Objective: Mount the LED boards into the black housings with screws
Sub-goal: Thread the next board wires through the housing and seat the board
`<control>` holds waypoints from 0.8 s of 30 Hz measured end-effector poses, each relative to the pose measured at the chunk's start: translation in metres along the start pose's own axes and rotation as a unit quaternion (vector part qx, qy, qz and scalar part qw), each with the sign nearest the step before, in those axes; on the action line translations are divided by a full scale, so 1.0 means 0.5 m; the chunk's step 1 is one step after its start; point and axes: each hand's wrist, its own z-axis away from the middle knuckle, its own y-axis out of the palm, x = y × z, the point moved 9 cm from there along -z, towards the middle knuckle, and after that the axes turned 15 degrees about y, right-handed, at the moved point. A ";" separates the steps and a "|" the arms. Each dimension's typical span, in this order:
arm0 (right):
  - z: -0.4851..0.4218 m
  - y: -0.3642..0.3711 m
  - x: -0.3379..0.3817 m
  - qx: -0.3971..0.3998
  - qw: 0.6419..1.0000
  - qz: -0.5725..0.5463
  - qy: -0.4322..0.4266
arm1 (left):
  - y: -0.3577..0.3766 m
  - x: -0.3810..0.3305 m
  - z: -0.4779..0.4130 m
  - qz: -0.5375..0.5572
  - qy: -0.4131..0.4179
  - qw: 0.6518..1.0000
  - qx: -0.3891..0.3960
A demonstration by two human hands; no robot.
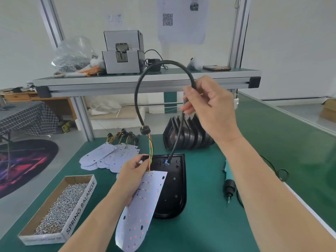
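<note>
The left hand's [133, 174] fingers and thumb pinch the upper left edge of an LED board [143, 202], which is tilted above the near middle of the bench [209, 224] and overlaps the left side of a black housing [174, 188] lying flat there. The right hand [209, 106], raised above the bench, has its fingers curled round a black cable [145, 82]. One end of the cable drops into a hole at the housing's far end. The other arches over to a grommet [145, 130], where coloured wires [150, 151] run down to the board. More boards [107, 155] lie near the far left corner, stacked housings [189, 135] at the far edge, a box of screws [60, 206] along the left edge, and an electric screwdriver [228, 182] toward the right edge.
</note>
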 end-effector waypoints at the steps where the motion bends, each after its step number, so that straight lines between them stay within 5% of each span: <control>1: 0.006 0.014 0.006 0.016 1.000 -0.010 -0.005 | -0.001 0.000 -0.002 -0.010 -0.002 1.000 -0.003; 9: 0.024 0.068 0.012 0.227 0.969 -0.040 0.084 | -0.014 0.037 -0.003 0.010 -0.083 0.997 0.000; 13: 0.018 0.039 0.039 0.174 0.980 0.093 0.008 | -0.020 0.020 -0.014 -0.011 -0.043 0.999 0.017; 17: 0.043 0.099 -0.001 0.278 0.949 0.131 0.073 | 0.001 -0.021 -0.030 0.039 -0.036 0.998 0.037; 20: 0.042 0.095 -0.038 0.250 0.935 0.250 0.031 | 0.006 -0.049 -0.041 0.119 -0.052 0.991 0.034; 22: 0.040 0.079 -0.070 0.268 0.949 0.142 0.088 | -0.001 -0.066 -0.044 0.130 -0.044 0.990 0.036; 24: 0.042 0.065 -0.133 0.251 0.931 -0.116 0.237 | -0.005 -0.081 -0.045 0.130 -0.035 0.990 0.038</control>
